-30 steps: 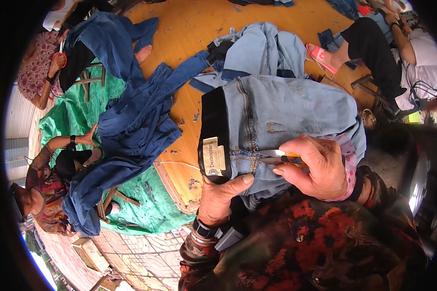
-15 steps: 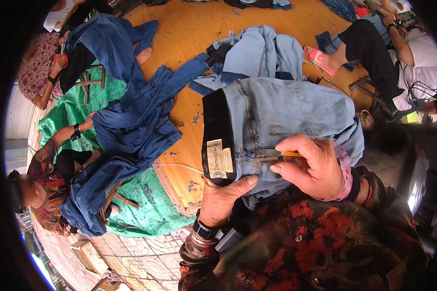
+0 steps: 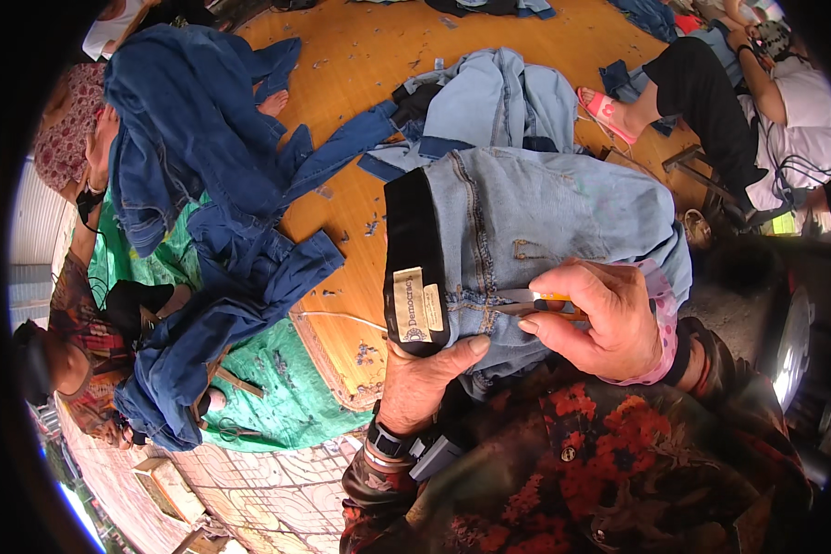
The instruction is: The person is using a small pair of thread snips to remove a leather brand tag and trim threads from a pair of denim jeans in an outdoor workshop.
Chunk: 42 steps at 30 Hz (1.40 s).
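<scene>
Tags point(image 3: 408, 291): two, cream, printed, on light-blue denim garment's point(image 3: 572, 203) black waistband point(image 3: 410, 217)
Left hand point(image 3: 417, 380): pinching garment
Right hand point(image 3: 609, 319): pinching yellow-handled metal snips point(image 3: 554, 296)

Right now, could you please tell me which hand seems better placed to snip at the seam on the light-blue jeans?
The right hand, probably: it holds the yellow-handled snips, blades toward the seam. The left hand grips the jeans at the black waistband.

Left hand point(image 3: 417, 383), its four fingers hidden by the pale denim garment point(image 3: 563, 205)
</scene>
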Tool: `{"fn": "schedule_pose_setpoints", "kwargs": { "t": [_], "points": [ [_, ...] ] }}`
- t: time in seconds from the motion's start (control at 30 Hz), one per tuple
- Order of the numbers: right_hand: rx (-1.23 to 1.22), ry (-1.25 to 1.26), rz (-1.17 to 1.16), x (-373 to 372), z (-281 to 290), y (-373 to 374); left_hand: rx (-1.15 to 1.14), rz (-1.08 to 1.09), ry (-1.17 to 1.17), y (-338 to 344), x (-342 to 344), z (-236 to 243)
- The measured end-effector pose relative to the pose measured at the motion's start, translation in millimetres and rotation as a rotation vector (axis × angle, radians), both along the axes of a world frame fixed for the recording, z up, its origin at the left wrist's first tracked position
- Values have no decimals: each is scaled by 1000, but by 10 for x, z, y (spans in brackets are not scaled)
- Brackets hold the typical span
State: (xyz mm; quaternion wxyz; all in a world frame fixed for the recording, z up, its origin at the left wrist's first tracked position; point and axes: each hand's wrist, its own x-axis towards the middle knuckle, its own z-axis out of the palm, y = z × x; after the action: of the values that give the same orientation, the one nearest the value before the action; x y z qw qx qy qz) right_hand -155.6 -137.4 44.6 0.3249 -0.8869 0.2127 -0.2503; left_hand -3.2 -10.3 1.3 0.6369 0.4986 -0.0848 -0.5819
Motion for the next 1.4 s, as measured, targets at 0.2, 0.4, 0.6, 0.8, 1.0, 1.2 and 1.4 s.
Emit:
{"fn": "schedule_pose_setpoints", "kwargs": {
  "t": [0.2,0.4,0.6,0.8,1.0,1.2,1.4],
  "points": [
    [-84,-15,-29,25,-17,32,6,-71,-73,27,13,-23],
    [-150,-20,-3,10,-8,43,-21,-53,-62,48,-5,-42],
    [-190,-25,6,6,-2,42,-24,6,-44,48,-21,-30],
    [-209,19,7,-16,60,30,-31,-52,-98,30,-8,-25],
    [-178,-12,11,15,-20,19,-27,-32,-84,20,-21,-6],
    [-139,-65,23,5,-110,29,-36,-48,10,24,-18,48],
    [131,-107,33,-12,-64,-1,-43,9,33,13,-27,56]
  ]
}}
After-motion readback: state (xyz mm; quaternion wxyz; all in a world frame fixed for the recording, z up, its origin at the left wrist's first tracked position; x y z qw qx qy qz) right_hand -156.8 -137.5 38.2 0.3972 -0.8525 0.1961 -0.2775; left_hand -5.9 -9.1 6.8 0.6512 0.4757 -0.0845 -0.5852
